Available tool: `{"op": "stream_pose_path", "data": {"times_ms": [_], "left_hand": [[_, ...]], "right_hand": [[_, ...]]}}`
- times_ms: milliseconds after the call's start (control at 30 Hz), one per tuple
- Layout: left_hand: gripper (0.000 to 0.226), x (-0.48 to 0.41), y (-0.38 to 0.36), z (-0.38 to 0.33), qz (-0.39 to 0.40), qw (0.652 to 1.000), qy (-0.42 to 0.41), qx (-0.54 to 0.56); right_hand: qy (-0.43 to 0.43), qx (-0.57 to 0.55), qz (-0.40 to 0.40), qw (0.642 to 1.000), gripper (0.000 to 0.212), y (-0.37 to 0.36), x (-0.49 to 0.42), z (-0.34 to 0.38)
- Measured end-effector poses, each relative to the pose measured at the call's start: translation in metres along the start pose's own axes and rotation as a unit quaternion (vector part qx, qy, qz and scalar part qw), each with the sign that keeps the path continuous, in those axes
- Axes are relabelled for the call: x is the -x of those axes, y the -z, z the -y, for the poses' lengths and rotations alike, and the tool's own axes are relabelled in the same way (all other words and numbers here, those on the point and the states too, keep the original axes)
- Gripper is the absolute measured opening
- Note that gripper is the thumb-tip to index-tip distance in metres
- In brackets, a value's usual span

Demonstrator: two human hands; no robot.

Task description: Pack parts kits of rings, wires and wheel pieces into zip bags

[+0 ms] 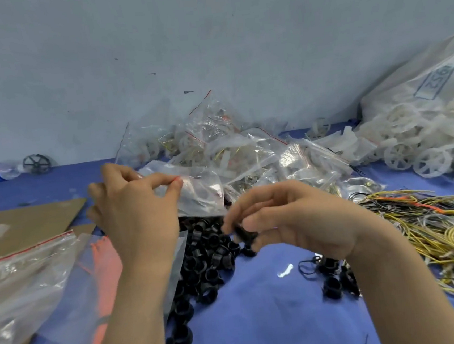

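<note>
Over ring pile [201,263] | left hand [135,208] pinches zip bag [202,190] | lying left-right

On my feed the body amounts to two arms. The left hand [138,208] and right hand [288,218] are bare. The left forearm [129,320] and right forearm [404,293] are bare skin down to the bottom edge of my view, where they are cut off. Both forearms are slim and smooth, narrowing at the wrists. The fingers [163,181] look slender and the nails short, as far as I can tell. The right hand's fingertips are smeared by blur.
</note>
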State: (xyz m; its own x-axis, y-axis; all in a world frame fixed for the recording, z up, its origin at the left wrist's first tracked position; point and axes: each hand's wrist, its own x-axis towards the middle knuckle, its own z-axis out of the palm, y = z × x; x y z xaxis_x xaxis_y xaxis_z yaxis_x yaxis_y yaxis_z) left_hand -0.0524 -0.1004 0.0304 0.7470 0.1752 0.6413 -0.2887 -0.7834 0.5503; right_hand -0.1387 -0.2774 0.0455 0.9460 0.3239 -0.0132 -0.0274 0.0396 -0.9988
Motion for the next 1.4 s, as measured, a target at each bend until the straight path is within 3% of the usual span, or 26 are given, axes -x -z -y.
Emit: {"op": "stream_pose_path", "data": {"times_ms": [67, 133, 233, 367, 467, 567, 600, 633, 700, 733, 800, 867, 900, 967, 1033, 1100, 1167, 1233, 1333, 1400], "left_hand": [[0.014, 0.003, 0.005, -0.009, -0.047, 0.999, -0.014, 0.010], [0.010, 0.006, 0.007, -0.017, -0.046, 0.998, -0.030, 0.024], [0.014, 0.014, 0.006, -0.026, 0.029, 0.998, -0.033, 0.043], [0.008, 0.019, -0.003, -0.027, 0.129, 0.987, -0.041, 0.084], [0.012, 0.021, -0.003, -0.031, 0.181, 0.965, -0.030, 0.186], [0.016, 0.023, -0.004, -0.032, 0.199, 0.955, -0.027, 0.220], [0.017, 0.022, -0.004, -0.032, 0.195, 0.954, -0.023, 0.225], [0.016, 0.021, -0.005, -0.030, 0.188, 0.955, -0.016, 0.230], [0.017, 0.016, -0.006, -0.025, 0.174, 0.956, 0.000, 0.236], [0.019, 0.013, -0.006, -0.022, 0.171, 0.956, 0.010, 0.238], [0.024, 0.005, -0.007, -0.013, 0.172, 0.953, 0.032, 0.248], [0.025, -0.001, -0.008, -0.003, 0.168, 0.945, 0.055, 0.275], [0.026, -0.004, -0.008, 0.001, 0.168, 0.941, 0.063, 0.287], [0.025, -0.007, -0.009, 0.007, 0.173, 0.931, 0.066, 0.314], [0.021, -0.009, -0.010, 0.012, 0.182, 0.921, 0.065, 0.338], [0.019, -0.009, -0.013, 0.015, 0.192, 0.919, 0.052, 0.340], [0.019, -0.010, -0.015, 0.016, 0.193, 0.919, 0.045, 0.341], [0.019, -0.010, -0.016, 0.016, 0.200, 0.919, 0.041, 0.338], [0.019, -0.011, -0.014, 0.018, 0.213, 0.915, 0.035, 0.340], [0.018, -0.014, -0.012, 0.021, 0.209, 0.914, 0.035, 0.347]], "right_hand": [[0.039, -0.101, 0.027, 0.994, 0.021, -0.013, -0.002, 0.005], [0.057, -0.175, -0.052, 0.982, 0.020, -0.023, -0.012, 0.001], [0.057, -0.244, -0.184, 0.950, 0.015, -0.030, -0.026, -0.007], [0.062, -0.243, -0.235, 0.939, 0.016, -0.031, -0.031, -0.014], [0.049, -0.157, -0.292, 0.942, 0.019, -0.026, -0.030, -0.013], [-0.009, -0.054, -0.267, 0.962, 0.039, -0.030, -0.029, -0.016], [-0.015, 0.002, -0.261, 0.965, 0.031, -0.030, -0.026, -0.016], [-0.008, 0.037, -0.261, 0.965, 0.018, -0.033, -0.022, -0.010], [0.069, 0.028, -0.253, 0.965, 0.023, -0.022, -0.010, 0.000], [0.123, -0.011, -0.272, 0.954, 0.022, -0.010, -0.005, 0.004], [0.173, -0.053, -0.409, 0.894, 0.022, 0.027, -0.004, 0.000], [0.079, 0.080, -0.564, 0.818, 0.023, 0.075, -0.020, -0.022], [-0.016, 0.212, -0.573, 0.792, 0.030, 0.094, -0.029, -0.037], [-0.162, 0.430, -0.472, 0.752, 0.054, 0.128, -0.040, -0.072], [-0.210, 0.544, -0.388, 0.714, 0.069, 0.155, -0.039, -0.099], [-0.215, 0.611, -0.371, 0.666, 0.064, 0.173, -0.033, -0.112], [-0.197, 0.603, -0.415, 0.652, 0.045, 0.182, -0.035, -0.114], [-0.186, 0.531, -0.479, 0.673, 0.020, 0.181, -0.039, -0.107], [-0.162, 0.487, -0.520, 0.683, 0.019, 0.178, -0.042, -0.093], [-0.086, 0.468, -0.583, 0.659, 0.022, 0.172, -0.042, -0.075]]}}
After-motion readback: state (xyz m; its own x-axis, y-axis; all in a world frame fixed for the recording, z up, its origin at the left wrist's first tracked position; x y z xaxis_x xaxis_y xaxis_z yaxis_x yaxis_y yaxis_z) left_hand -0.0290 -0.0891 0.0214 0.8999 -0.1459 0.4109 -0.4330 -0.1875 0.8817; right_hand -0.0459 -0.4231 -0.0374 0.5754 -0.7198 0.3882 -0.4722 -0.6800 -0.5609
